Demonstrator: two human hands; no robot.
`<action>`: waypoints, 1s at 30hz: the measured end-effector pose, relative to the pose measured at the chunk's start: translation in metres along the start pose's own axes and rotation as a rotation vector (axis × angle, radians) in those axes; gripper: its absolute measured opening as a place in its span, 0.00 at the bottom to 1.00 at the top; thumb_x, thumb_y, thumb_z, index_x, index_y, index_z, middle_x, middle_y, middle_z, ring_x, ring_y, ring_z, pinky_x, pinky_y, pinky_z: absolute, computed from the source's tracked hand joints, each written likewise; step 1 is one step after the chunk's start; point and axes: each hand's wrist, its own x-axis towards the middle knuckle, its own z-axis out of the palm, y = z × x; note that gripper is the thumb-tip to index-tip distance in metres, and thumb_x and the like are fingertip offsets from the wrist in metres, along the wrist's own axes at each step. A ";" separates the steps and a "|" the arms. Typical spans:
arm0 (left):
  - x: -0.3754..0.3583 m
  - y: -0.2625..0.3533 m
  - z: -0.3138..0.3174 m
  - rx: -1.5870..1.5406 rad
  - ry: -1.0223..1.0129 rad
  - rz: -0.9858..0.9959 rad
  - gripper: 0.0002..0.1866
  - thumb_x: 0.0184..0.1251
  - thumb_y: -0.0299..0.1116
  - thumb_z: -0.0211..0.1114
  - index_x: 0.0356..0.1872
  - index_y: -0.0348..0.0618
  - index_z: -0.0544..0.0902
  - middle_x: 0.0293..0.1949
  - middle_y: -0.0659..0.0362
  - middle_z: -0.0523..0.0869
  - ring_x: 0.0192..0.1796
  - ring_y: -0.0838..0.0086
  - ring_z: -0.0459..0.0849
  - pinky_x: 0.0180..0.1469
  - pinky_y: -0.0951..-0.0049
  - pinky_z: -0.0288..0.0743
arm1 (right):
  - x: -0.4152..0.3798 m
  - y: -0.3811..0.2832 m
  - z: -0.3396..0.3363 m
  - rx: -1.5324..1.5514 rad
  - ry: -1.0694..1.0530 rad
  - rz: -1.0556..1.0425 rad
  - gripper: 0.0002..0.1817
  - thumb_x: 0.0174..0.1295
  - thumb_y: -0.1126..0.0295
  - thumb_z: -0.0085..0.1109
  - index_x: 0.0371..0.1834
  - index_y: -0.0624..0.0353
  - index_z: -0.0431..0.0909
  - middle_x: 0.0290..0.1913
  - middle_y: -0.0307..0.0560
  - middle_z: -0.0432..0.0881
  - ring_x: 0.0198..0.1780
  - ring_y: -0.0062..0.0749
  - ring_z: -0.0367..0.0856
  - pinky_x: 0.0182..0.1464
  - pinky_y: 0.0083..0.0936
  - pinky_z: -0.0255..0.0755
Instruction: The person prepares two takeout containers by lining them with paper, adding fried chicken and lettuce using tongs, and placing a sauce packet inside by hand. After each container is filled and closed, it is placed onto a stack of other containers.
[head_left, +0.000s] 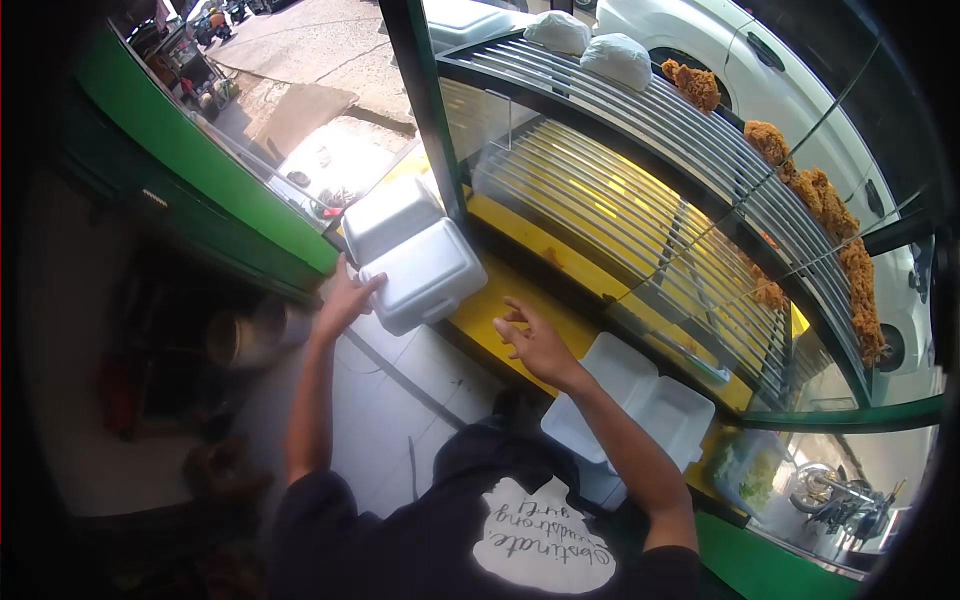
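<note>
A closed white foam takeaway box [425, 275] is at the left end of the yellow counter. My left hand [346, 302] grips its near left edge, with the thumb on the lid; some fingers are hidden. Another white foam box [388, 218] sits just behind it, partly covered. My right hand [538, 345] hovers over the yellow counter to the right of the closed box, fingers apart and loosely bent, holding nothing. Beneath my right forearm an opened foam box [672, 420] lies on the counter, its inside facing up.
A glass display case with a slatted metal rack [640, 215] rises ahead. Fried chicken pieces [830, 205] and two white wrapped bundles [615, 62] are on its upper rack. A clear tub with green leaves [752, 475] stands at the right. Green frame posts [420, 100] border the stall.
</note>
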 end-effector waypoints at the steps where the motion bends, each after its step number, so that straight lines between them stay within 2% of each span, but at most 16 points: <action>1: -0.015 -0.005 0.008 0.003 -0.019 0.017 0.52 0.59 0.52 0.69 0.72 0.28 0.48 0.42 0.46 0.84 0.33 0.67 0.85 0.34 0.73 0.80 | 0.014 0.005 0.006 -0.060 0.081 -0.023 0.35 0.67 0.52 0.57 0.70 0.64 0.62 0.59 0.59 0.75 0.45 0.35 0.82 0.49 0.27 0.76; 3: -0.025 -0.025 0.010 0.003 -0.027 0.037 0.51 0.61 0.52 0.68 0.71 0.29 0.48 0.42 0.46 0.85 0.34 0.66 0.85 0.35 0.73 0.80 | 0.037 0.019 0.011 -0.123 0.156 -0.057 0.38 0.66 0.50 0.58 0.71 0.65 0.59 0.61 0.61 0.73 0.44 0.35 0.82 0.48 0.26 0.76; 5: -0.010 -0.058 0.006 -0.151 -0.069 -0.141 0.49 0.63 0.53 0.67 0.73 0.38 0.48 0.48 0.47 0.81 0.43 0.66 0.84 0.38 0.71 0.82 | 0.058 0.029 0.014 -0.110 0.230 0.030 0.44 0.63 0.47 0.60 0.73 0.66 0.55 0.63 0.65 0.70 0.49 0.38 0.80 0.49 0.28 0.75; 6: -0.008 -0.058 0.003 -0.159 -0.060 -0.139 0.49 0.63 0.53 0.67 0.73 0.38 0.48 0.48 0.47 0.81 0.43 0.66 0.84 0.38 0.71 0.82 | 0.057 0.019 0.015 -0.118 0.223 0.023 0.44 0.63 0.47 0.60 0.73 0.66 0.55 0.63 0.65 0.70 0.49 0.38 0.80 0.49 0.28 0.75; 8: 0.005 -0.050 -0.004 -0.402 0.116 -0.079 0.48 0.63 0.56 0.65 0.73 0.41 0.49 0.59 0.45 0.74 0.56 0.59 0.79 0.45 0.62 0.81 | 0.055 -0.013 0.015 0.075 0.137 0.153 0.47 0.60 0.44 0.61 0.73 0.67 0.56 0.64 0.68 0.68 0.57 0.44 0.76 0.55 0.33 0.73; 9: 0.010 -0.044 -0.005 -0.544 0.098 -0.056 0.47 0.63 0.55 0.65 0.74 0.44 0.49 0.65 0.45 0.67 0.60 0.53 0.75 0.50 0.52 0.79 | 0.062 -0.019 0.015 0.072 0.133 0.149 0.47 0.60 0.44 0.61 0.73 0.67 0.56 0.64 0.68 0.68 0.57 0.44 0.76 0.55 0.33 0.73; 11: 0.016 -0.039 -0.003 -0.525 -0.022 -0.066 0.46 0.64 0.54 0.65 0.74 0.46 0.49 0.66 0.46 0.66 0.61 0.52 0.75 0.50 0.50 0.79 | 0.072 -0.027 0.016 0.101 0.103 0.132 0.48 0.59 0.43 0.62 0.72 0.67 0.58 0.64 0.70 0.67 0.63 0.50 0.71 0.61 0.36 0.69; 13: 0.009 -0.022 0.013 -0.452 -0.173 -0.070 0.44 0.64 0.52 0.65 0.73 0.50 0.50 0.66 0.48 0.65 0.61 0.52 0.75 0.52 0.44 0.78 | 0.090 -0.014 0.021 0.084 0.170 0.101 0.47 0.58 0.43 0.62 0.71 0.68 0.59 0.63 0.70 0.68 0.62 0.51 0.72 0.62 0.37 0.69; 15: -0.005 -0.033 0.038 -0.567 -0.097 -0.103 0.45 0.63 0.47 0.67 0.72 0.45 0.48 0.65 0.43 0.66 0.62 0.51 0.75 0.54 0.42 0.78 | 0.092 -0.002 0.020 0.082 0.231 0.080 0.47 0.58 0.43 0.63 0.70 0.69 0.60 0.61 0.70 0.69 0.61 0.52 0.73 0.62 0.37 0.69; 17: -0.045 -0.023 0.064 -0.661 -0.043 -0.126 0.47 0.63 0.45 0.69 0.72 0.43 0.45 0.63 0.39 0.66 0.62 0.51 0.74 0.54 0.42 0.79 | 0.074 -0.005 0.010 -0.207 0.286 0.039 0.47 0.57 0.44 0.64 0.69 0.70 0.60 0.62 0.71 0.68 0.63 0.56 0.71 0.63 0.40 0.69; 18: -0.062 -0.021 0.076 -0.676 -0.019 -0.150 0.48 0.63 0.44 0.69 0.72 0.42 0.44 0.63 0.37 0.66 0.62 0.50 0.74 0.53 0.42 0.79 | 0.063 -0.001 0.005 -0.199 0.292 0.044 0.47 0.57 0.44 0.64 0.69 0.70 0.60 0.62 0.71 0.68 0.63 0.56 0.71 0.63 0.40 0.69; 21: -0.096 -0.013 0.109 -0.722 -0.037 -0.175 0.49 0.66 0.41 0.68 0.73 0.44 0.38 0.64 0.34 0.64 0.64 0.48 0.72 0.54 0.41 0.79 | 0.020 0.006 -0.014 -0.413 0.346 0.062 0.46 0.59 0.45 0.62 0.69 0.71 0.59 0.64 0.74 0.66 0.65 0.61 0.69 0.64 0.42 0.68; 25: -0.102 -0.019 0.143 -0.714 -0.081 -0.146 0.47 0.68 0.39 0.66 0.73 0.46 0.37 0.65 0.35 0.63 0.64 0.47 0.72 0.55 0.42 0.78 | -0.021 -0.018 -0.026 -0.456 0.409 0.125 0.42 0.62 0.48 0.59 0.70 0.70 0.58 0.65 0.73 0.65 0.62 0.64 0.72 0.63 0.43 0.68; 27: -0.095 -0.031 0.157 -0.649 0.029 -0.049 0.46 0.68 0.39 0.65 0.73 0.47 0.38 0.67 0.37 0.60 0.64 0.47 0.71 0.55 0.42 0.79 | -0.025 -0.012 -0.024 -0.516 0.442 0.147 0.40 0.64 0.50 0.58 0.70 0.68 0.58 0.65 0.72 0.65 0.60 0.64 0.73 0.63 0.44 0.69; 29: -0.091 -0.032 0.155 -0.653 0.002 -0.029 0.46 0.68 0.39 0.65 0.73 0.47 0.38 0.68 0.38 0.59 0.64 0.47 0.71 0.55 0.43 0.79 | -0.021 0.008 -0.016 -0.672 0.477 -0.016 0.37 0.65 0.51 0.56 0.70 0.66 0.59 0.65 0.68 0.66 0.58 0.64 0.75 0.60 0.46 0.71; 30: -0.091 -0.035 0.153 -0.662 -0.010 -0.016 0.46 0.68 0.39 0.65 0.73 0.47 0.38 0.68 0.39 0.57 0.64 0.47 0.70 0.55 0.43 0.79 | -0.022 0.008 -0.013 -0.661 0.504 0.019 0.37 0.65 0.51 0.56 0.70 0.66 0.59 0.65 0.68 0.66 0.58 0.64 0.75 0.60 0.46 0.71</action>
